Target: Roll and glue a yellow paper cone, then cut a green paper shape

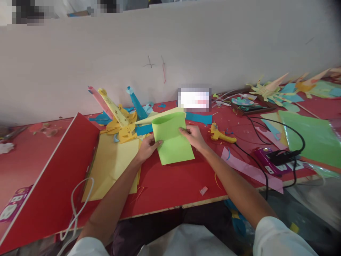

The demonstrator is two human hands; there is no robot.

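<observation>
A light green sheet [174, 142] is held up above the red table [170, 192], its top part curled over. My left hand [147, 147] grips its left edge, thumb on the front. At its right edge my right hand [193, 137] pinches the paper, thumb also in front. Behind the green sheet lies a long pale yellow paper piece [160, 116]. Yellow sheets [114, 163] are stacked beside my left forearm.
Paper cones and cut shapes [124, 122] stand at the back left, behind a red divider [58, 177]. To the right are a yellow glue gun [222, 136], a pink strip [250, 170], a purple power strip [271, 161] with black cables, and a tray [250, 106].
</observation>
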